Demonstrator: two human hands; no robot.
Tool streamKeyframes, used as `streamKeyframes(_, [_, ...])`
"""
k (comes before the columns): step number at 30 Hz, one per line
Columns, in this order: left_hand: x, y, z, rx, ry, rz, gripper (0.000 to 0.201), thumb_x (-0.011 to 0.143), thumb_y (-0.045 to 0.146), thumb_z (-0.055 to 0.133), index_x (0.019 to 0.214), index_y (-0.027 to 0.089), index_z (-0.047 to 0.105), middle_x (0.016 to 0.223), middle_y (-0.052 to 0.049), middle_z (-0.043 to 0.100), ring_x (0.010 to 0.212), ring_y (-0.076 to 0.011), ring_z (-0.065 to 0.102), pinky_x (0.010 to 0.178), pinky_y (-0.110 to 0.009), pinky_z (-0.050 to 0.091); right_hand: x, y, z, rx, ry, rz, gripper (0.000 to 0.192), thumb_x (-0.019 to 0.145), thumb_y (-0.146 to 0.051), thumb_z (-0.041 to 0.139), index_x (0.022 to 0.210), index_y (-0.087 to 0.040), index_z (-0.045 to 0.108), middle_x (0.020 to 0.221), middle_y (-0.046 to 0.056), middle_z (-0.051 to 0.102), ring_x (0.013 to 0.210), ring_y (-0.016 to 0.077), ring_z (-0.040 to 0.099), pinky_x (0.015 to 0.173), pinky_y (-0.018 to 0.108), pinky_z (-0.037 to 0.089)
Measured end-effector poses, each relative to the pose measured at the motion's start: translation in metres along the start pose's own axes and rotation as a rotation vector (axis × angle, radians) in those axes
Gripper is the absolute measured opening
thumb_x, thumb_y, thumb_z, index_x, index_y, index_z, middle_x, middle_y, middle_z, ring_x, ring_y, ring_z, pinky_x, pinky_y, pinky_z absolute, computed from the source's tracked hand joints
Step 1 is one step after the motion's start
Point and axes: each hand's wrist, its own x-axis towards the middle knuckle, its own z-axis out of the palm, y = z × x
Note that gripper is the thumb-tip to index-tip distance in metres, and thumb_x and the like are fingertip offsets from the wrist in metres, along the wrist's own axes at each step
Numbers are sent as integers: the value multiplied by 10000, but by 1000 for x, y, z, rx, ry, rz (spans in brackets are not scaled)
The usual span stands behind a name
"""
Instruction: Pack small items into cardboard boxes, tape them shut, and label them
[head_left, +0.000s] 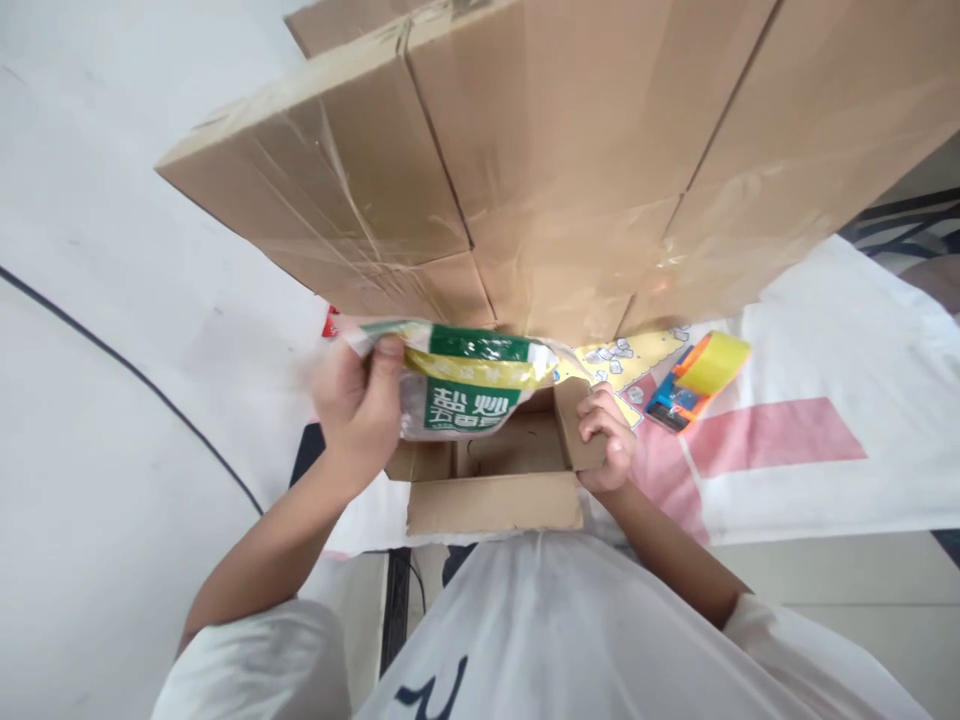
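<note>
My left hand point(360, 400) is closed on the left end of a plastic food bag point(480, 375) with green and yellow bands and white characters. The bag hangs over the mouth of a small cardboard box point(495, 503), hiding part of its inside. The box stands with its flaps spread, right in front of my body. My right hand point(606, 437) has its fingers wrapped round the box's right flap. Just right of that hand lies a tape dispenser point(697, 380) in blue and orange with a yellow roll.
Large taped cardboard boxes point(570, 170) rise behind the small box. Under everything is a white and pink cloth point(780, 440), with a yellow patterned sheet point(619, 360) by the boxes. A black cable point(135, 375) runs along the white wall at left.
</note>
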Motion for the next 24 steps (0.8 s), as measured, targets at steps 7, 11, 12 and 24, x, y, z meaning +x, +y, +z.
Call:
streamKeyframes(7, [-18,-3,15,179,-483,369,256,966,137,403,1004,207,647,836,-35,707,716,-159,664,597,-262,455,0,-5,9,193,243,59,439,979,-476,343,619,-237,423,673,49,443,665,232,399,715,457,348])
streamKeyframes(11, [-20,-10,31,309,-742,325,300,1000,205,360,954,192,656,847,-54,700,740,-179,654,625,-274,446,-1,-5,10,160,249,101,453,979,-509,325,614,-251,398,662,47,412,663,239,396,720,468,372])
streamKeyframes(12, [-21,-12,37,322,-845,307,323,1016,232,352,950,192,666,854,-55,708,754,-183,661,641,-278,453,-1,-5,11,157,232,95,457,980,-514,324,612,-252,396,660,48,414,660,239,394,722,470,374])
streamKeyframes(24, [-12,-25,18,222,-1076,-23,334,984,459,552,1166,232,715,1136,-55,770,1003,-241,728,853,-341,554,-9,3,4,64,232,113,373,957,-570,356,950,-268,574,887,92,602,904,317,598,860,540,470])
